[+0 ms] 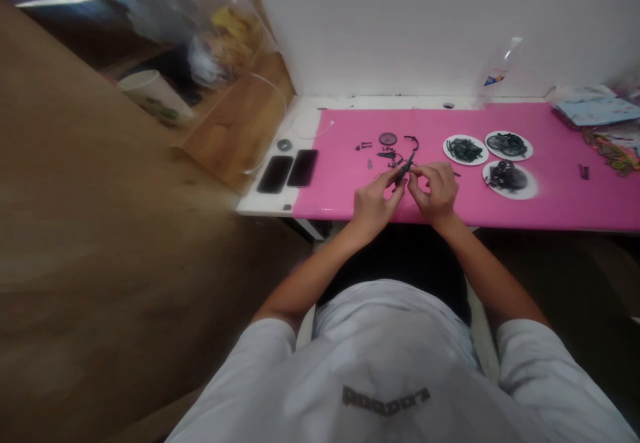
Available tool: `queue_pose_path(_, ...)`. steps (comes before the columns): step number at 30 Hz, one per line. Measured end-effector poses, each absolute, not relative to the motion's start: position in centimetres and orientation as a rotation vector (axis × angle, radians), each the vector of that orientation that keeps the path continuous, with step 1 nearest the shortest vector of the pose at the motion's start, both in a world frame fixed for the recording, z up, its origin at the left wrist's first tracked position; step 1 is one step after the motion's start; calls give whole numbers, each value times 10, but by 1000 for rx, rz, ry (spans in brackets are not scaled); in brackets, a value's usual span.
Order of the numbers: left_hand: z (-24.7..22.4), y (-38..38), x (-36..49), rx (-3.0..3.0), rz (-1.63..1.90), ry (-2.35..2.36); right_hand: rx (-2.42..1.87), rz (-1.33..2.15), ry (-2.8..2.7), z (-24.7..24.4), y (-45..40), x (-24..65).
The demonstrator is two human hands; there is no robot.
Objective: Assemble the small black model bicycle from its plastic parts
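Observation:
Near the front edge of the pink table cover, my left hand pinches a thin dark part, which is tilted with its upper end pointing away from me. My right hand is closed at the part's right side, thumb and fingertips pressed together; whether it holds a smaller piece is too small to tell. Just beyond both hands lie a dark round disc, a curved black piece and several small dark parts.
On the right stand three white plates of dark pieces: one plate, a second and a third. Two phones, one beside another, lie left. A clear bottle stands by the wall; a white cable trails leftward.

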State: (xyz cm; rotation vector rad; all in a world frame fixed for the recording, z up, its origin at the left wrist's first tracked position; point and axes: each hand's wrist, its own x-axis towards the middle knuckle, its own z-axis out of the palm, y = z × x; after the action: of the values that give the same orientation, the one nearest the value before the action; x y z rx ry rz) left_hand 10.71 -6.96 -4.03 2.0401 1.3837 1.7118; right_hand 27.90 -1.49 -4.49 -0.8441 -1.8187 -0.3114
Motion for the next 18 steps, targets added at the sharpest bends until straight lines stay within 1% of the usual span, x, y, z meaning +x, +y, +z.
queue_pose_path(4,-40,-70,106,2157,1690,1545,-866,-296,-1797,-42,-17,276)
queue_pose_path(8,-38,-72,106,2202,1639,1624,-897,-202,-1773,-41,-20,271)
queue_pose_path(14,-36,-73,106,2230,1599,1634,-885,19,-1695,-41,-26,263)
queue_pose_path(18,-38,-73,105,2244,1531,1641,-889,105,-1653,-39,-30,259)
